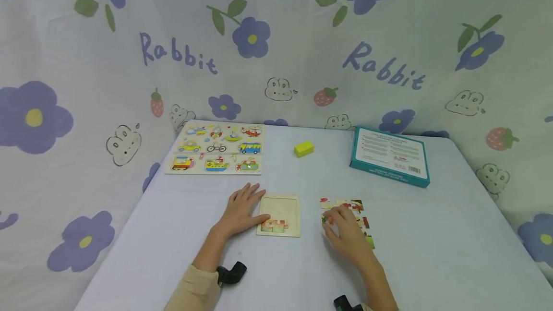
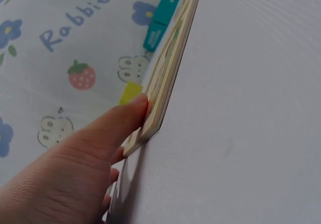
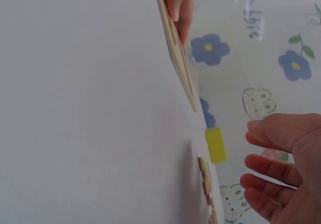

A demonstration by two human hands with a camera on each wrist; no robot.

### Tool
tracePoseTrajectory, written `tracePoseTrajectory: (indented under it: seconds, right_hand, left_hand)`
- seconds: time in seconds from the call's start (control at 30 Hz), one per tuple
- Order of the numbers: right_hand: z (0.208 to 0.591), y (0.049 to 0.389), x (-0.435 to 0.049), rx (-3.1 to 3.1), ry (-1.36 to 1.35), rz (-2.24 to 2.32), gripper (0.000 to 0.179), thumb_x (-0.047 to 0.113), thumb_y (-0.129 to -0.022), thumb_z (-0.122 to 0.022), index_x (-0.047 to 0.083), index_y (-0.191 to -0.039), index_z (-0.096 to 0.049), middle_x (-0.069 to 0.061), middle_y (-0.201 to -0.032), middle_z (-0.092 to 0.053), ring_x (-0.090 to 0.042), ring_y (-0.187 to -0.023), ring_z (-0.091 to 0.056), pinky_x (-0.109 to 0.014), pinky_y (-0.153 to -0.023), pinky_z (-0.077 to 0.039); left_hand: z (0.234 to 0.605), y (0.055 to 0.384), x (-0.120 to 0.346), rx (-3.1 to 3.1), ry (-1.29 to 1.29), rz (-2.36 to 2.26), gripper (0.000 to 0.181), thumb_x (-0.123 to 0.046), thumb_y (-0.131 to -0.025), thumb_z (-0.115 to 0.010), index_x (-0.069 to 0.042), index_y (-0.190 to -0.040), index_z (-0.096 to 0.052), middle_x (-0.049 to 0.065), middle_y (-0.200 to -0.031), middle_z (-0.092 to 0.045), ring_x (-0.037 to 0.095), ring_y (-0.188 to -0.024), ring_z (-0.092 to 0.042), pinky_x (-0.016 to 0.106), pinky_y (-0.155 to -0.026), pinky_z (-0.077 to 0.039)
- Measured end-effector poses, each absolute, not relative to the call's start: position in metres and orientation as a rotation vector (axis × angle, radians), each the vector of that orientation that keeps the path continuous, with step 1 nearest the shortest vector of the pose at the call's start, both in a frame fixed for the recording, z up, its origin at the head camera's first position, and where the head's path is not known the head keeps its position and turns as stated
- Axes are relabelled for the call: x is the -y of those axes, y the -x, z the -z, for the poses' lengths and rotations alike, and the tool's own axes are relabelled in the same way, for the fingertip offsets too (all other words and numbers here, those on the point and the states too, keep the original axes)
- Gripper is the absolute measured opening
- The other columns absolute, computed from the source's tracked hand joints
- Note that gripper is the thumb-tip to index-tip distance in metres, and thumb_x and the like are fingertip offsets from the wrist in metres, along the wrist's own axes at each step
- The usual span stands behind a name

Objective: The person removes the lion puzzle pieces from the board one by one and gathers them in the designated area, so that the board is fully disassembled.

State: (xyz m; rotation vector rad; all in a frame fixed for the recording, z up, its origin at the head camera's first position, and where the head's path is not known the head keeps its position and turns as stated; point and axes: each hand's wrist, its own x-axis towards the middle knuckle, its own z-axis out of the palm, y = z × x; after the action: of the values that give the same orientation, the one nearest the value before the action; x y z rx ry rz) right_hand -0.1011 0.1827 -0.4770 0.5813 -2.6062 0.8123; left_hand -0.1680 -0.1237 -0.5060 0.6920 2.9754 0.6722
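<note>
A small square wooden puzzle tray (image 1: 278,207) lies on the table with a few joined jigsaw pieces (image 1: 274,226) in its lower left part. My left hand (image 1: 243,209) is spread along the tray's left side, the thumb resting on the lower left rim and the fingertips at the upper left corner. In the left wrist view the thumb (image 2: 123,116) presses on the tray's corner. Right of the tray is a patch of loose jigsaw pieces (image 1: 357,207). Just over them is my right hand (image 1: 345,235), fingers loosely bent; the right wrist view shows nothing between thumb and fingers.
A yellow block (image 1: 304,149) sits farther back, beyond the tray. At the back left lies a wooden vehicle puzzle board (image 1: 218,150). A teal and white box (image 1: 390,156) lies at the back right. Behind the table hangs a flowered cloth (image 1: 276,52).
</note>
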Motion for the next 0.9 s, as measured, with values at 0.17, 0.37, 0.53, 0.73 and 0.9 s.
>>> tracePoseTrajectory:
  seconds: [0.17, 0.37, 0.53, 0.73, 0.9]
  right_hand:
    - [0.472, 0.107, -0.155, 2.731, -0.628, -0.809, 0.027, 0.012, -0.077, -0.073, 0.009, -0.102, -0.063, -0.001, -0.102, -0.053, -0.015, -0.095, -0.048, -0.031, -0.077, -0.047]
    - [0.474, 0.117, -0.129, 2.713, -0.863, -0.725, 0.031, 0.018, -0.079, -0.071, 0.010, -0.107, -0.061, -0.003, -0.105, -0.052, -0.017, -0.096, -0.049, -0.033, -0.079, -0.046]
    - [0.481, 0.123, -0.114, 2.652, -1.000, -0.644, 0.033, 0.019, -0.080, -0.070, 0.007, -0.109, -0.060, -0.005, -0.108, -0.054, -0.021, -0.096, -0.050, -0.035, -0.082, -0.044]
    - [0.493, 0.118, -0.100, 2.688, -0.986, -0.564, 0.034, 0.025, -0.081, -0.069, 0.008, -0.110, -0.061, -0.004, -0.108, -0.054, -0.020, -0.096, -0.049, -0.036, -0.079, -0.044]
    - [0.500, 0.108, -0.088, 2.686, -0.946, -0.533, 0.033, 0.027, -0.082, -0.067, 0.010, -0.109, -0.061, -0.002, -0.105, -0.053, -0.017, -0.092, -0.047, -0.034, -0.073, -0.043]
  left_hand:
    - [0.504, 0.168, 0.124, -2.967, -0.674, -0.647, 0.084, -0.067, -0.075, -0.055, -0.016, -0.140, -0.039, 0.007, -0.148, -0.026, 0.029, -0.137, -0.013, 0.052, -0.104, -0.014]
    - [0.506, 0.168, 0.124, -2.994, -0.682, -0.624, 0.090, -0.073, -0.071, -0.054, -0.017, -0.139, -0.040, 0.007, -0.147, -0.027, 0.029, -0.137, -0.014, 0.052, -0.103, -0.015]
    - [0.506, 0.168, 0.121, -3.019, -0.710, -0.622, 0.089, -0.072, -0.070, -0.056, -0.016, -0.138, -0.043, 0.009, -0.146, -0.030, 0.031, -0.136, -0.017, 0.053, -0.102, -0.018]
    - [0.506, 0.169, 0.119, -3.022, -0.719, -0.590, 0.089, -0.073, -0.071, -0.054, -0.016, -0.139, -0.041, 0.008, -0.146, -0.029, 0.030, -0.136, -0.017, 0.052, -0.103, -0.018]
    - [0.507, 0.168, 0.121, -3.043, -0.713, -0.604, 0.088, -0.072, -0.071, -0.055, -0.015, -0.137, -0.043, 0.009, -0.145, -0.032, 0.032, -0.135, -0.020, 0.054, -0.101, -0.019]
